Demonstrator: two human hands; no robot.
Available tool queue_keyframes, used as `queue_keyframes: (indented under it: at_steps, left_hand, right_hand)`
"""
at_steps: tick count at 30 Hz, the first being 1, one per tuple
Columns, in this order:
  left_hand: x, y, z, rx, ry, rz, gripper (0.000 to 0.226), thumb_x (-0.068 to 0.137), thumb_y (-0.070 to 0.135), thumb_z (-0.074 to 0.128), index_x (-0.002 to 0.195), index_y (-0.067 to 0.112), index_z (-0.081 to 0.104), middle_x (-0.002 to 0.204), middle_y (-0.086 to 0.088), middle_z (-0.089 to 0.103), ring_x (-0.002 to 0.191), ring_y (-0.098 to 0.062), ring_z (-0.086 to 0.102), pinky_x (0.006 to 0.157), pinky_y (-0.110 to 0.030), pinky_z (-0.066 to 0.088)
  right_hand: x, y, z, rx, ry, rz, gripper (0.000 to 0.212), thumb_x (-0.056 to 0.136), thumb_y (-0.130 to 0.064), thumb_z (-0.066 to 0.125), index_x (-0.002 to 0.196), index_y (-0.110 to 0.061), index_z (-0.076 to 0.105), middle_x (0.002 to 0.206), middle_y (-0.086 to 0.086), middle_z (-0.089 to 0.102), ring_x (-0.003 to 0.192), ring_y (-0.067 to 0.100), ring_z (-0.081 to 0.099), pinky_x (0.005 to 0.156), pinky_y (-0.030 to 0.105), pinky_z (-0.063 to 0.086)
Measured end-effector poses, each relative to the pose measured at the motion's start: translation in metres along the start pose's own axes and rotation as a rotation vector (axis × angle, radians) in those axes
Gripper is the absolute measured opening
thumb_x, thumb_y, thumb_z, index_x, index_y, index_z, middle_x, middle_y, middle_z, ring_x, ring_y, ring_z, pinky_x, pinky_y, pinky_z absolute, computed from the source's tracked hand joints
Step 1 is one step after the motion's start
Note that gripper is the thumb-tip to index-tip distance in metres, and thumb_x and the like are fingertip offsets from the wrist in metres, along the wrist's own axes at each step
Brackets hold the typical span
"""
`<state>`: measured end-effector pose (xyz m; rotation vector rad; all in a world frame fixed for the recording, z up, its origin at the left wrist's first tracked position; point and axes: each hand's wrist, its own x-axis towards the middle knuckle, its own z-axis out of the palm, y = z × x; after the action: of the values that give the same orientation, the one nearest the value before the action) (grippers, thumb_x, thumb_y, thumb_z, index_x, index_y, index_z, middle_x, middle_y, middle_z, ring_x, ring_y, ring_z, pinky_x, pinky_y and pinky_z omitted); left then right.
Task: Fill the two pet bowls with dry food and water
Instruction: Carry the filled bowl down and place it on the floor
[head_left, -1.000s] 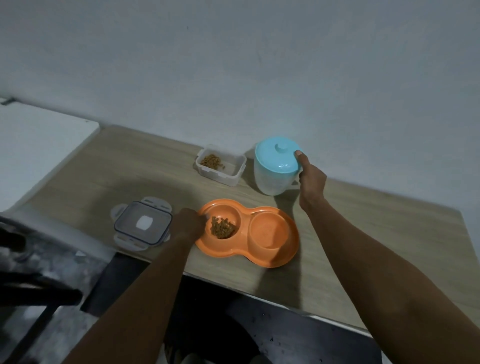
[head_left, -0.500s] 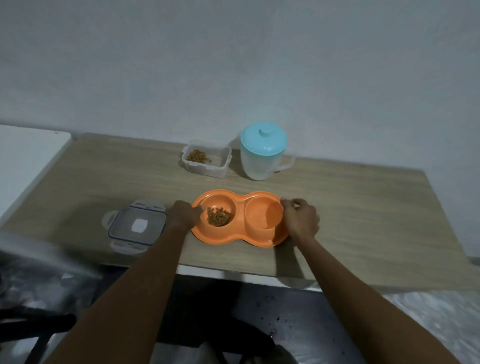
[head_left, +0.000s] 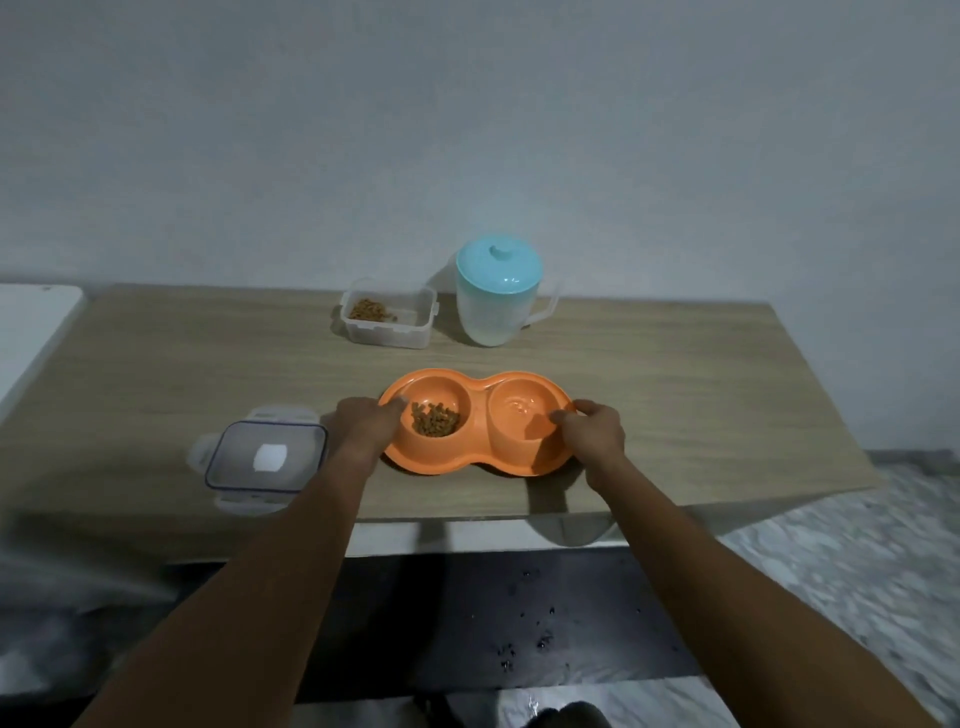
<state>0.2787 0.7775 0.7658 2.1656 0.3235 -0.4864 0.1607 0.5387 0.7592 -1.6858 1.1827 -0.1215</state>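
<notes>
At centre frame, on the wooden surface (head_left: 675, 374), the orange double bowl (head_left: 475, 387) is gripped at both ends: the left hand (head_left: 363, 428) curls over its left rim, the right hand (head_left: 595, 434) over its right rim. A second ago the right hand was at the blue-lidded jug (head_left: 496, 299), which now stands free at upper centre. Kibble (head_left: 434, 418) fills the left well and the right well glistens as if wet, so filling looks done. The open food tub (head_left: 387, 319) and its lid (head_left: 265, 457) lie apart.

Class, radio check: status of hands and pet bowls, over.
Left hand and right hand grip orange double bowl ends. Kibble left; right looks wet. Nothing obstructing.
</notes>
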Motion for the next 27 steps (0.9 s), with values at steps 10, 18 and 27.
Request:
queue_keyframes:
  at_steps: [10, 18, 27]
  left_hand:
    - [-0.079, 0.049, 0.037, -0.108, -0.008, 0.106, 0.034, 0.083, 0.043, 0.071, 0.095, 0.012, 0.076, 0.095, -0.009, 0.074, 0.087, -0.028, 0.065, 0.075, -0.033, 0.046]
    - [-0.189, 0.103, 0.146, -0.163, -0.002, 0.196, 0.03, 0.08, 0.04, 0.072, 0.082, 0.011, 0.076, 0.085, -0.007, 0.074, 0.085, -0.027, 0.067, 0.072, -0.03, 0.045]
    - [-0.317, 0.164, 0.31, -0.202, -0.082, 0.227, 0.024, 0.08, 0.041, 0.072, 0.085, 0.018, 0.075, 0.087, 0.0, 0.072, 0.085, -0.021, 0.066, 0.075, -0.032, 0.05]
  right_hand:
    - [-0.008, 0.02, -0.097, 0.244, 0.032, -0.072, 0.066, 0.088, -0.024, 0.075, 0.148, -0.01, 0.051, 0.144, 0.015, 0.059, 0.128, 0.033, 0.058, 0.11, 0.05, 0.048]
    - [0.015, 0.071, -0.253, 0.308, 0.092, -0.172, 0.065, 0.075, -0.031, 0.079, 0.135, -0.01, 0.066, 0.133, 0.011, 0.068, 0.119, 0.029, 0.063, 0.104, 0.054, 0.053]
    - [0.07, 0.137, -0.466, 0.306, 0.129, -0.188, 0.055, 0.08, -0.027, 0.079, 0.132, -0.013, 0.068, 0.133, 0.01, 0.067, 0.12, 0.031, 0.062, 0.103, 0.056, 0.053]
